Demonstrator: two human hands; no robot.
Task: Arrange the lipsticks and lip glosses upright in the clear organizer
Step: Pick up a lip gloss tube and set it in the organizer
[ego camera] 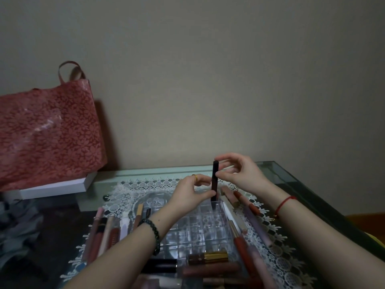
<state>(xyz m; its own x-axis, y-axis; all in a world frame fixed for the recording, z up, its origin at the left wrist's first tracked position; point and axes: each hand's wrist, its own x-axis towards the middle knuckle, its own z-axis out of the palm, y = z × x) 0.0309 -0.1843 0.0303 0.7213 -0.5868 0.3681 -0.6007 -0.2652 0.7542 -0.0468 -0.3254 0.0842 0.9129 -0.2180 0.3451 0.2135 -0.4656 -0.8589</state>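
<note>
A dark lip gloss tube [214, 180] with a black cap stands upright, its lower end in a far-right cell of the clear organizer [200, 232]. My left hand [191, 192] pinches the tube's lower part. My right hand [239, 174] holds it at the cap and middle. Several lip glosses [104, 232] lie flat to the organizer's left. More lip glosses [245, 217] lie on its right side, and others [210, 263] in front of it. The organizer's other cells look empty.
A white lace mat [133, 188] covers the glass table [291, 180] under everything. A red patterned bag [48, 132] stands on a white box [56, 187] at the back left. The wall is close behind the table.
</note>
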